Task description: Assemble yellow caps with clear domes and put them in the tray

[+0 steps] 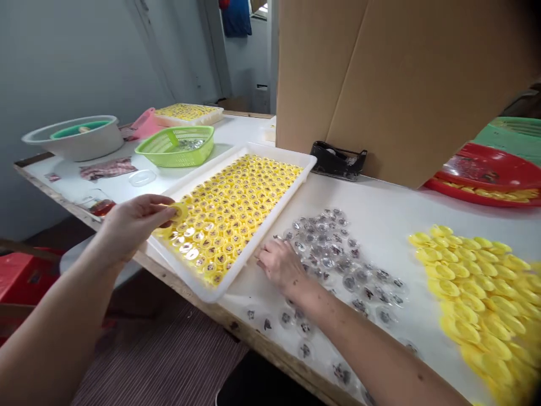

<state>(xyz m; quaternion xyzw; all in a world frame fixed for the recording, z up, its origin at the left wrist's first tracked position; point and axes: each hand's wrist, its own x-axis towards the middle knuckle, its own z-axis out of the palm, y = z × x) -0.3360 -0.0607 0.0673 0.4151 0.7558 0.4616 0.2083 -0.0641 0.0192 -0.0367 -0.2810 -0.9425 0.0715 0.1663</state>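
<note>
My left hand (137, 223) pinches a round yellow disc (179, 212) between thumb and fingertips, over the near left corner of a white tray (258, 241). Rows of yellow discs with small dark printed pictures (228, 217) fill that tray, and some shine under the light. Just right of the tray, my right hand (281, 265) rests low on the table with curled fingers. Whatever its fingertips hold, if anything, is hidden. Around and beyond it lie many transparent printed discs (327, 260), loosely scattered. Plain yellow discs (477, 293) form a pile farther right.
Behind the tray stand a black tape dispenser (338, 160) and a large cardboard sheet (380, 84). A green basket (177, 148), a white basin (78, 141) and another filled tray (188, 114) sit at the back left. Red trays (486, 175) are at the right.
</note>
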